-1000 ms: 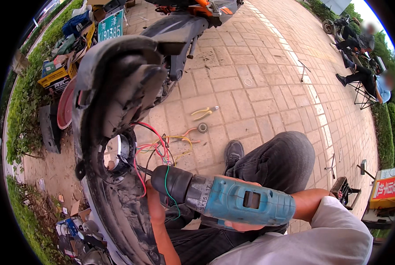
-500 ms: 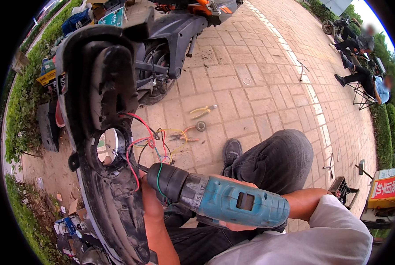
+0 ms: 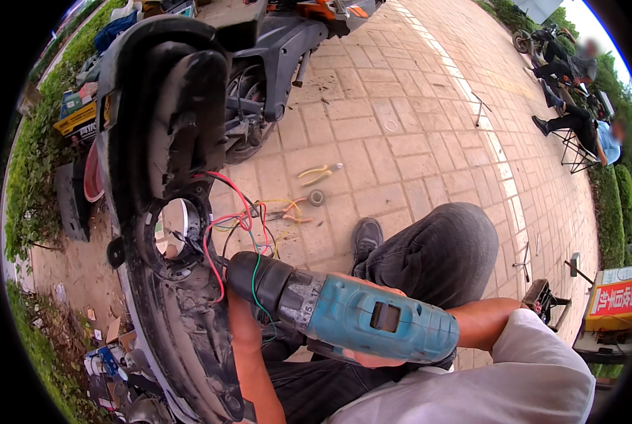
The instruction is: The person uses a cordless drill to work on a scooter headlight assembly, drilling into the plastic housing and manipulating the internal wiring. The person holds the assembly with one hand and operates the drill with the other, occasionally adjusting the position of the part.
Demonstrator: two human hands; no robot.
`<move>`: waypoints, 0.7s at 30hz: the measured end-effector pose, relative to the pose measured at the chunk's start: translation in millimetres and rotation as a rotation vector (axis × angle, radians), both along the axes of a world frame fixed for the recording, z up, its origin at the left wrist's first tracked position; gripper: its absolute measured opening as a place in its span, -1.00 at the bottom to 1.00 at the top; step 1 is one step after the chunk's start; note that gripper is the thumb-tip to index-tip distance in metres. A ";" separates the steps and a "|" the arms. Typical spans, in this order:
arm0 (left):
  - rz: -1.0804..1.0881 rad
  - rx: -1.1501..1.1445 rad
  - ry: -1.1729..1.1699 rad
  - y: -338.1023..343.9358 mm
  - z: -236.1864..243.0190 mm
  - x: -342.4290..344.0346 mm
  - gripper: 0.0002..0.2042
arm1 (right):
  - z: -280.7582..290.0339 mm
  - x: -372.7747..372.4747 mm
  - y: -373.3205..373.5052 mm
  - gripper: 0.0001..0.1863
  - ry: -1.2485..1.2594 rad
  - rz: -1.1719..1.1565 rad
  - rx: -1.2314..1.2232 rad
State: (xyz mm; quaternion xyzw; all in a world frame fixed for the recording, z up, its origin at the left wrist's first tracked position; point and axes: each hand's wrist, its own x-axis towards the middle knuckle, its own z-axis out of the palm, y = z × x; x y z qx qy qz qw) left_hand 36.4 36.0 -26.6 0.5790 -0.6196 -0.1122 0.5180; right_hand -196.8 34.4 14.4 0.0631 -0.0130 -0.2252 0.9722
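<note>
A black, dusty plastic panel (image 3: 188, 332) stands tilted before me, with a round opening holding a ring-shaped part (image 3: 178, 268). Red, green, yellow and black wires (image 3: 245, 215) trail from it. My left hand (image 3: 246, 332) grips the panel's right edge, fingertips mostly hidden behind the drill. My right hand (image 3: 379, 359) is closed round a teal cordless drill (image 3: 351, 318), largely hidden beneath its body; the drill's black chuck (image 3: 252, 275) points at the panel beside the opening, its tip hard to make out.
Yellow-handled pliers (image 3: 314, 173) and a small round roll (image 3: 316, 198) lie on the paving. A motorcycle (image 3: 273, 63) is ahead, piled boxes (image 3: 79, 120) and a hedge at left. Two people (image 3: 566, 67) sit at upper right by motorbikes. A yellow-bodied object (image 3: 612, 304) stands right.
The panel's upper part has moved left and up, uncovering more of the motorcycle's wheel. The drill has shifted slightly left and up; the whole view has moved a little too.
</note>
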 end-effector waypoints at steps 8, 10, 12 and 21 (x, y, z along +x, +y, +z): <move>-0.155 0.342 0.828 14.4 -39.4 7.0 -0.70 | -5.3 6.8 3.5 -0.50 -0.303 0.008 0.108; -0.128 0.250 0.483 14.0 -20.9 0.0 -0.72 | -4.3 4.7 4.0 -0.49 -0.190 0.017 0.110; -0.054 0.101 0.033 10.8 -7.9 -4.1 -0.73 | -7.0 -2.6 5.6 -0.50 0.022 0.056 0.137; -0.044 0.102 0.189 0.0 -5.1 -5.2 -0.74 | 31.0 -1.9 3.7 -0.18 0.800 -0.168 -0.749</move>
